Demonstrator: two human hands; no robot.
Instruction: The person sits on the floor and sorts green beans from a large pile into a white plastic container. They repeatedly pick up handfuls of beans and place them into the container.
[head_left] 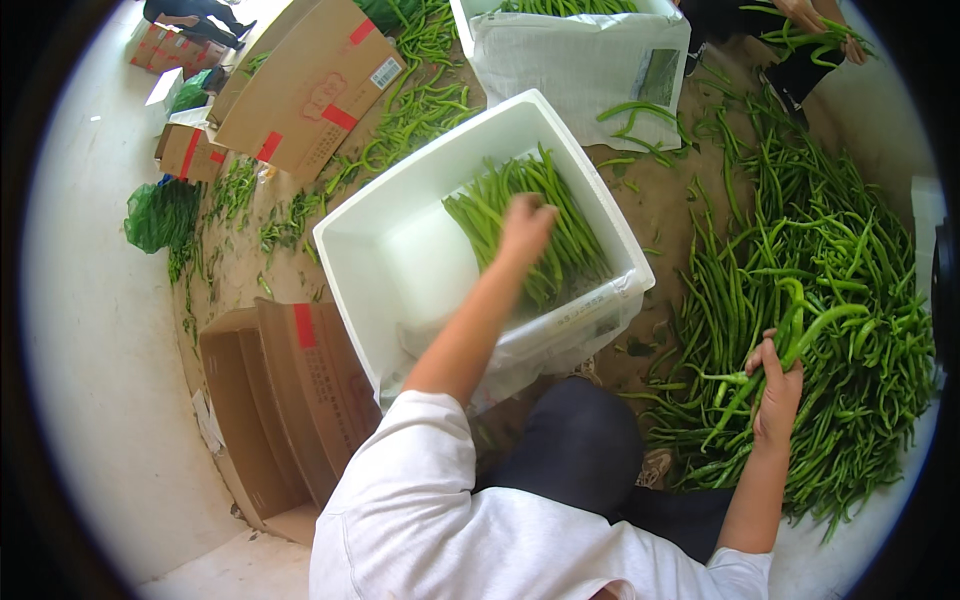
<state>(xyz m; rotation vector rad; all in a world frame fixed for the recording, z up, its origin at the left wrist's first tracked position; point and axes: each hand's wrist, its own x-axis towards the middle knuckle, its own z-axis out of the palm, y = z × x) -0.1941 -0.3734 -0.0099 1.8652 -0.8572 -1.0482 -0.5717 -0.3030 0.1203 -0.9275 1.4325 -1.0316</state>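
In front of me a white foam box [380,215] stands tilted to my view, with long green chili peppers [567,215] laid side by side in its right part. My left hand [526,232] is inside the box, over these peppers. It is blurred and its fingers look curled; whether it grips any pepper I cannot tell. On the right, my right hand [776,392] is closed round a few green chili peppers [797,325], whose ends stick out above the fingers. It is held over a large heap of loose chili peppers [850,240].
Clear plastic sheeting [590,310] hangs over the box's near wall. An open cardboard box [245,400] lies at left, and another carton [310,90] stands behind. A second foam box [575,60] is at the back. Another person's hand [800,15] holds peppers at far right.
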